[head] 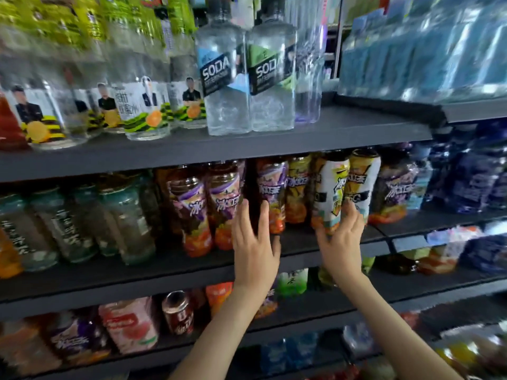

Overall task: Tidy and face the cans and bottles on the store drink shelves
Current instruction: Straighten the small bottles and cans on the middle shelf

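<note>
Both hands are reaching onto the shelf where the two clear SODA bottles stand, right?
Not quite. The head view shows both hands one shelf lower: the left hand touches the purple-labelled bottles, and the right hand holds a white-labelled bottle. The two clear SODA bottles do stand on the shelf above.

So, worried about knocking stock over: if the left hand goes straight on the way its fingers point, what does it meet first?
Likely the dark bottle standing between purple-labelled bottles; the left hand seems nearly touching it, though depth is unclear.
</note>
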The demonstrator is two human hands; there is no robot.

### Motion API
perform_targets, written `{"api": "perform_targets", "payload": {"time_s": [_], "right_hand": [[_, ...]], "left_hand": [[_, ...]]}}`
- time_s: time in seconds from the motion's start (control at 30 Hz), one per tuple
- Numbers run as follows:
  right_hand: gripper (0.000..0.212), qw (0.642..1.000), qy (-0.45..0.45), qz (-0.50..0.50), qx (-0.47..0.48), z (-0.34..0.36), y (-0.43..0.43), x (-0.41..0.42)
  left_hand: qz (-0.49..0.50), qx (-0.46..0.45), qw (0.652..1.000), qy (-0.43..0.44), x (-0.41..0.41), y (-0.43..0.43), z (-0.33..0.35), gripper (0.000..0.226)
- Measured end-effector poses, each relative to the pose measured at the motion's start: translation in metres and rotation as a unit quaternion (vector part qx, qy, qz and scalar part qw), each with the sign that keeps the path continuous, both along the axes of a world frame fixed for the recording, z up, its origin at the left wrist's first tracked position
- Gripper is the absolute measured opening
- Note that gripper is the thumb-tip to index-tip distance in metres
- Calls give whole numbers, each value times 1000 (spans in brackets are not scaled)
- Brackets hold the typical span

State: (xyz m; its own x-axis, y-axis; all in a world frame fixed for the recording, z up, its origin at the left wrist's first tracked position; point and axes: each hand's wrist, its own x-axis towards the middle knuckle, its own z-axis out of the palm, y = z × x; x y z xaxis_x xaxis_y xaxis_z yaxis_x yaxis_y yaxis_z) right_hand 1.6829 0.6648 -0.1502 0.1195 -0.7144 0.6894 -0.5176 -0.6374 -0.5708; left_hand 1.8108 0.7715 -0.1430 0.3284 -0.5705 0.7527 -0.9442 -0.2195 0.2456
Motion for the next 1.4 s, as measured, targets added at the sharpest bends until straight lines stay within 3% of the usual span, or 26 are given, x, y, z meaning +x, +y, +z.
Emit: {"api": "perform_targets", "payload": {"time_s": [0.3, 0.6, 0.73, 0.83, 1.0, 1.13, 1.2, 1.3, 1.4], "right_hand": [[74, 998, 3, 55, 30, 4, -38, -12], [74, 999, 35, 30, 29, 13, -39, -5], [70, 996, 39, -7, -75, 9, -25, 9], [65, 989, 32, 70, -123, 6, 0, 37], [74, 992, -12, 122, 7, 10, 20, 84], [74, 997, -38, 70, 10, 24, 24, 103], [68, 995, -78, 60, -6, 33, 35, 109], [70, 981, -98, 166, -2, 41, 60, 119], [83, 954, -62, 280, 83, 37, 69, 133]], "left_hand": [[-6, 49, 995, 90, -11, -54, -2, 87], [19, 52, 996, 66, -13, -55, -3, 89], [48, -16, 998, -23, -6, -27, 2, 81], [113, -77, 990, -47, 19, 5, -5, 73], [180, -64, 980, 59, 70, 46, -7, 93], [99, -13, 970, 223, 83, 53, 7, 108], [66, -21, 963, 260, 84, 52, 10, 106], [59, -32, 965, 253, 86, 52, 11, 102], [47, -25, 965, 257, 89, 56, 11, 103]]}}
